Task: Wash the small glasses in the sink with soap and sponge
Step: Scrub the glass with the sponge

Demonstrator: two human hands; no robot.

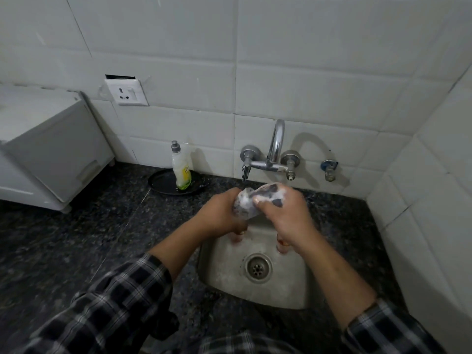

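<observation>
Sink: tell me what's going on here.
A person in a checked shirt stands at the sink. The left hand and right hand both hold a foamy sponge above the basin, just under the tap. Whether a glass is inside that grip is unclear. Small glasses stand at the back of the basin, partly hidden beneath the hands. The soap bottle stands upright on a dark plate on the counter.

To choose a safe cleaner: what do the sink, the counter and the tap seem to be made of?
The sink looks like stainless steel: dull grey, scuffed sheen. The counter is probably polished granite: dark, pale speckles. The tap seems chromed metal: bright mirror highlights.
</observation>
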